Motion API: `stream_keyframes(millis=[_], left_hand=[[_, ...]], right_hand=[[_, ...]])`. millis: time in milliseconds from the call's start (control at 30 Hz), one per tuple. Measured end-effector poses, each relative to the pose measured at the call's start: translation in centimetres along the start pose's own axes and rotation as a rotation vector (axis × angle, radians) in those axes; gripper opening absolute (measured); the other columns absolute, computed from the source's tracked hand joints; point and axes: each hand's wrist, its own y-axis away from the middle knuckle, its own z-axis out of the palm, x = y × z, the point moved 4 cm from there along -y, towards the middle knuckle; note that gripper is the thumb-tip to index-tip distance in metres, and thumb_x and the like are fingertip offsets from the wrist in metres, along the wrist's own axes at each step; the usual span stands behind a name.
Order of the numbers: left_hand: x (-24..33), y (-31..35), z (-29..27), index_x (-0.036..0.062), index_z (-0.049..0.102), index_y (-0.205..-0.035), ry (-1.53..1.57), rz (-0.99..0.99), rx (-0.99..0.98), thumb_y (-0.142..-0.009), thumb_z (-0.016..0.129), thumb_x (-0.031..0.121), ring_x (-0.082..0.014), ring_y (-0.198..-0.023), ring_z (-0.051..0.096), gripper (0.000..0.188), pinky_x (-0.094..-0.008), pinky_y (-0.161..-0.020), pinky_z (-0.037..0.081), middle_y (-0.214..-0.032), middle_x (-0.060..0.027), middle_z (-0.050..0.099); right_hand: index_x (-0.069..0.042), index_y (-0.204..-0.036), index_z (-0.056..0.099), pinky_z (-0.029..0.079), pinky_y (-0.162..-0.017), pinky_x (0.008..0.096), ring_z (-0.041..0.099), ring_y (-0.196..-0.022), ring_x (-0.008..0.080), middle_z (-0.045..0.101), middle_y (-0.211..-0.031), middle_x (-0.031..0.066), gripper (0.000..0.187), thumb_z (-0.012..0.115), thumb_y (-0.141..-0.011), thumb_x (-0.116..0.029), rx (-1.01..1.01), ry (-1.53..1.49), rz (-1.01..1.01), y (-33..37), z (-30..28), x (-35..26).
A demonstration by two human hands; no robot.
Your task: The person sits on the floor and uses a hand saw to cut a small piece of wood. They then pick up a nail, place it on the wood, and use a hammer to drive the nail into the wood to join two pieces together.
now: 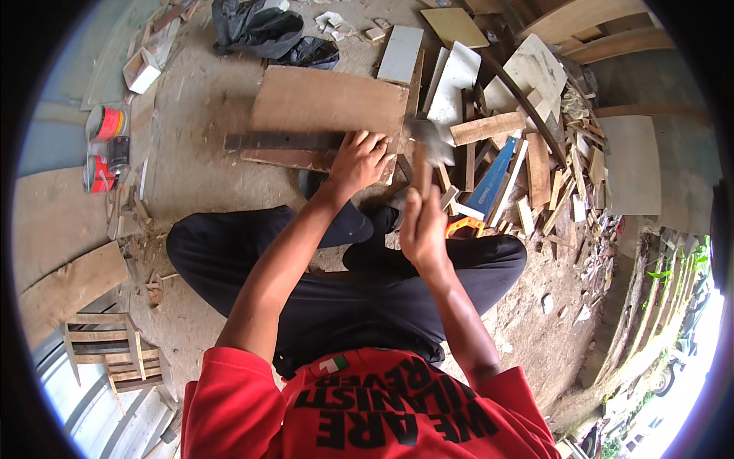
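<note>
My right hand (423, 229) is closed around the wooden handle of a hammer (421, 170). The hammer's metal head is blurred by motion and hangs just right of a brown wooden board (329, 99). Along the board's near side runs a dark wooden strip (279, 141). My left hand (358, 164) grips this strip near its right end, fingers bent over it. Whether a nail sits between those fingers is too small to tell. Below the strip shows a reddish-brown edge of the workpiece, partly covered by my left hand.
A handsaw (493, 177) with a blue blade and orange handle lies right of my knees, among scattered wood offcuts (538, 170). Paint cans (99, 174) stand at the left. A black plastic bag (260, 30) lies at the far side. My crossed legs (352, 306) are close below the work.
</note>
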Motion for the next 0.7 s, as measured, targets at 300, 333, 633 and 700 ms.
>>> stream_keyframes(millis=[300, 333, 633, 700], left_hand=[[-0.7, 0.3, 0.1, 0.0007, 0.069, -0.111, 0.117, -0.031, -0.022, -0.087, 0.07, 0.026, -0.0266, -0.104, 0.056, 0.035, -0.0417, -0.095, 0.046, -0.113, -0.0076, 0.064], [-0.9, 0.2, -0.2, 0.0007, 0.069, -0.112, 0.156, -0.03, -0.03, -0.086, 0.071, 0.025, -0.0273, -0.104, 0.056, 0.035, -0.0416, -0.095, 0.046, -0.115, -0.0079, 0.064], [-1.4, 0.9, -1.3, 0.0036, 0.059, -0.128, -0.031, -0.067, -0.086, -0.087, 0.071, 0.028, -0.0302, -0.118, 0.053, 0.049, -0.0451, -0.107, 0.038, -0.122, -0.0111, 0.06], [-1.2, 1.1, -1.1, 0.0045, 0.06, -0.127, -0.015, -0.085, -0.071, -0.087, 0.071, 0.028, -0.0307, -0.117, 0.053, 0.047, -0.0453, -0.106, 0.038, -0.12, -0.011, 0.06]], right_hand=[[0.003, -0.102, 0.051, 0.043, -0.051, 0.0404, 0.055, -0.051, 0.0312, 0.055, -0.062, 0.0177, 0.025, 0.051, -0.103, -0.022, 0.028, -0.024, 0.047, 0.0, -1.8, -2.5], [0.003, -0.105, 0.051, 0.043, -0.051, 0.0389, 0.055, -0.052, 0.0286, 0.055, -0.063, 0.0161, 0.026, 0.053, -0.103, -0.022, 0.037, -0.011, 0.03, 0.2, -1.8, -2.4], [0.001, -0.123, 0.05, 0.042, -0.056, 0.0262, 0.048, -0.062, 0.0083, 0.051, -0.07, 0.0023, 0.038, 0.048, -0.106, -0.033, -0.051, -0.391, 0.384, 5.1, 0.1, 3.4], [0.001, -0.125, 0.049, 0.042, -0.056, 0.0266, 0.047, -0.062, 0.0086, 0.051, -0.07, 0.0025, 0.038, 0.046, -0.107, -0.033, -0.075, -0.326, 0.424, 5.4, 0.0, 3.7]])
